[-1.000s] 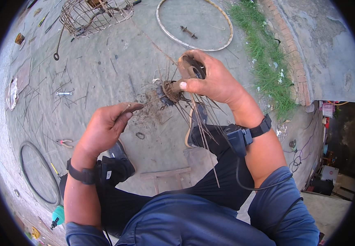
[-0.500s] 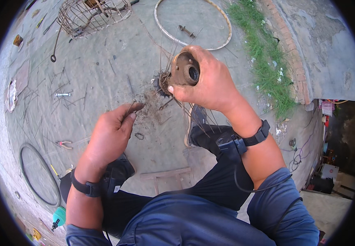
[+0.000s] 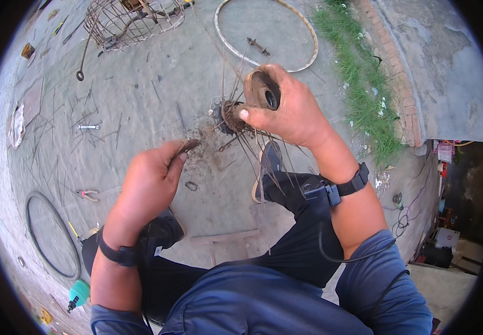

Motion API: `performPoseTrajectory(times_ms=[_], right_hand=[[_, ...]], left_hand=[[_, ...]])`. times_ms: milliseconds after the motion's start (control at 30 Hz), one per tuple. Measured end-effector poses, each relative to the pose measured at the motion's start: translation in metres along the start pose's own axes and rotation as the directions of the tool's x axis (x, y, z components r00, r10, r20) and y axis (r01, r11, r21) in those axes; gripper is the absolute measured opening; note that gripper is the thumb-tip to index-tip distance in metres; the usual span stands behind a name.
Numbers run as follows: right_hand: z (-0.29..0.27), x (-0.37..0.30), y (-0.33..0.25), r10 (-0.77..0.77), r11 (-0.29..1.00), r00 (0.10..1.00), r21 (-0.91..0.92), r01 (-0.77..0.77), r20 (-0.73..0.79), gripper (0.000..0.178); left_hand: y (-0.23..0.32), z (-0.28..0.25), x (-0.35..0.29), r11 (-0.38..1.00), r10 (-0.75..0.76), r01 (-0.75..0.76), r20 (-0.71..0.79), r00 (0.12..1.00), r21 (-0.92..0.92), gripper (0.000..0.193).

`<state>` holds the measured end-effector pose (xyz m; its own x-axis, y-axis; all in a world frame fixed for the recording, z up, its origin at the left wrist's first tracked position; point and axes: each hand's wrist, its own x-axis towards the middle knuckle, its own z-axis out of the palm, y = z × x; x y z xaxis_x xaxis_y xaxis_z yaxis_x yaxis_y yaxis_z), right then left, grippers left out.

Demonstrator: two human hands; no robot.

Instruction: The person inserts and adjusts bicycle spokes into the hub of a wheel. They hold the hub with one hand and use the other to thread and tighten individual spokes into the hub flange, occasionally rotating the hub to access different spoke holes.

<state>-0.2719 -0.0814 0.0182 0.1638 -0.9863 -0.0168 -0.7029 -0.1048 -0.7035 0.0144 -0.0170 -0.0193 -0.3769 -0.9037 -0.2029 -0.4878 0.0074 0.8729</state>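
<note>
My right hand [image 3: 294, 109] is wrapped round a rusty bicycle hub [image 3: 259, 95], its round end with a dark bore turned up towards me. Loose spokes [image 3: 278, 167] hang and splay from the hub's far, dirt-caked end. To the left and a little lower, my left hand [image 3: 152, 176] pinches a small dark flat piece [image 3: 188, 145] between thumb and forefinger, apart from the hub; its kind is not clear. Below the hub, crumbled dirt [image 3: 211, 142] is scattered on the ground sheet.
A bare wheel rim [image 3: 217, 25] and an axle [image 3: 258, 46] lie beyond my hands. Far left are a wire basket [image 3: 107, 42], loose spokes, a spanner [image 3: 88, 127], pliers [image 3: 88, 195] and a tyre [image 3: 32, 234]. A low wooden stool [image 3: 225, 237] stands between my legs; grass [image 3: 359, 100] grows at right.
The hub has tilted slightly in my right hand, its bore now facing a little more to the right. My left hand keeps its pinch almost unmoved. The view has shifted slightly.
</note>
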Motion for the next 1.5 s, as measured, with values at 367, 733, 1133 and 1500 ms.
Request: performPoseTrajectory(times_ms=[367,733,1133,1500], right_hand=[[0.015,-0.003,-0.007,-0.015,0.985,0.997,-0.172,0.001,-0.08,0.084],[-0.003,0.005,0.003,0.078,0.992,0.997,0.096,-0.075,-0.027,0.083],[0.004,0.002,0.015,0.114,0.977,0.987,0.165,-0.132,0.11,0.075],[0.013,-0.003,0.002,-0.061,0.981,0.991,-0.189,0.037,-0.121,0.087]], left_hand=[[-0.001,0.013,0.005,0.997,-0.072,0.074,-0.056,0.996,0.03,0.029],[-0.003,-0.015,0.003,0.994,-0.008,0.0,0.073,0.997,0.111,0.023],[-0.001,-0.016,0.007,0.992,-0.098,0.084,0.146,0.984,0.098,0.02],[0.007,0.005,0.004,0.98,-0.106,0.109,-0.027,0.994,0.166,0.02]])
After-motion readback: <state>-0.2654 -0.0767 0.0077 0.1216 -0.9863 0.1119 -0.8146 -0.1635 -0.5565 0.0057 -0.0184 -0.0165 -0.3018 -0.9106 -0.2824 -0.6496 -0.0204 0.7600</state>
